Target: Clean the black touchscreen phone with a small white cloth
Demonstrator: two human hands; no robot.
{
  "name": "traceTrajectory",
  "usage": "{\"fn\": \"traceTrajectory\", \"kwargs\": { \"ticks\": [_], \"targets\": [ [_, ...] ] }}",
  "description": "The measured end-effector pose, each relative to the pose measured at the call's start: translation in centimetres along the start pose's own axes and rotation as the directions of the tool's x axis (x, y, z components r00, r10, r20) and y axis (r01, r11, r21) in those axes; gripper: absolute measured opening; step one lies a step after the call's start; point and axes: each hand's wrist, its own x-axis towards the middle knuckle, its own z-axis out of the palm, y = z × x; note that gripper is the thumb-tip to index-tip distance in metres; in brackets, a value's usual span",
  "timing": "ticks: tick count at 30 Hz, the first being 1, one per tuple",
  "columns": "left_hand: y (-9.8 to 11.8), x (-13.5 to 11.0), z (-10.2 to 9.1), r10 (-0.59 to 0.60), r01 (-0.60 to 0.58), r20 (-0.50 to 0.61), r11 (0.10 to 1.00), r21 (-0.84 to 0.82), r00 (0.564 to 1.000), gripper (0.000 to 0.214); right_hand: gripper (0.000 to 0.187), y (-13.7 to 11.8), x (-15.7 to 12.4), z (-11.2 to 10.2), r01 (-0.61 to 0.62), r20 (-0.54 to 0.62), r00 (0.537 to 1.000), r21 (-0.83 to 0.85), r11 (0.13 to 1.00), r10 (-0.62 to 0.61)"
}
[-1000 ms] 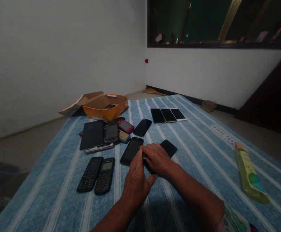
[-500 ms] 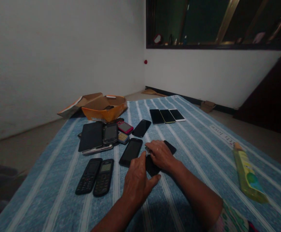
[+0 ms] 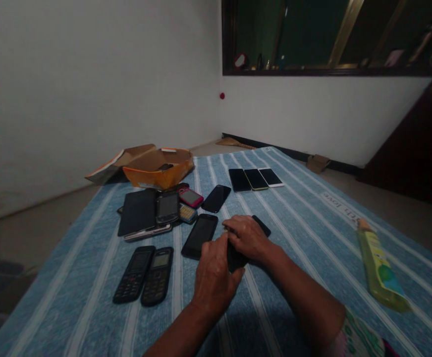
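Observation:
Low over the striped cloth, my left hand (image 3: 216,270) has its fingers along the left side of a black smartphone (image 3: 235,260) and its thumb at the lower edge. My right hand (image 3: 247,239) curls over the upper part of that phone, hiding much of it. Behind my right hand another dark phone (image 3: 262,226) lies partly covered. To the left of my hands rests a black touchscreen phone (image 3: 200,235). Two black keypad phones, one on the left (image 3: 135,273) and one on the right (image 3: 158,275), lie side by side nearer me.
A pile of several phones, with a dark flat device (image 3: 137,212) on top, sits in front of an open orange cardboard box (image 3: 156,177). One smartphone (image 3: 216,198) lies alone; three stand in a row (image 3: 256,179) farther back. A yellow-green bottle (image 3: 381,267) lies at right.
My left hand has shifted slightly right and forward, its fingertips closer to my right hand. More of the phone between them is covered. The view has moved a little.

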Motion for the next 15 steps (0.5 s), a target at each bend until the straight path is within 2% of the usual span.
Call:
{"fn": "traceTrajectory", "kwargs": {
  "ticks": [5, 8, 10, 12, 15],
  "targets": [
    [0.3, -0.1, -0.4, 0.105, -0.105, -0.006, 0.994, -0.002, 0.994, 0.064, 0.031, 2.2, 0.0, -1.4, -0.110, -0.054, 0.993, -0.063, 0.992, 0.107],
    [0.3, -0.2, -0.5, 0.153, -0.153, -0.016, 0.988, 0.020, 0.988, 0.066, 0.033, 3.8, -0.1, -1.9, -0.189, -0.136, 0.973, -0.019, 0.982, 0.185],
    [0.4, -0.3, -0.5, 0.174, -0.173, -0.031, 0.984, 0.033, 0.984, 0.066, 0.032, 4.7, -0.3, -2.1, -0.254, -0.216, 0.941, 0.056, 0.966, 0.260],
    [0.4, -0.3, -0.4, 0.185, -0.184, -0.036, 0.982, 0.032, 0.982, 0.066, 0.032, 5.3, -0.4, -2.3, -0.338, -0.279, 0.886, 0.155, 0.928, 0.370],
    [0.4, -0.3, -0.4, 0.193, -0.192, -0.039, 0.981, 0.015, 0.981, 0.064, 0.029, 5.7, -0.5, -2.4, -0.448, -0.272, 0.806, 0.301, 0.842, 0.526]
  ]
}}
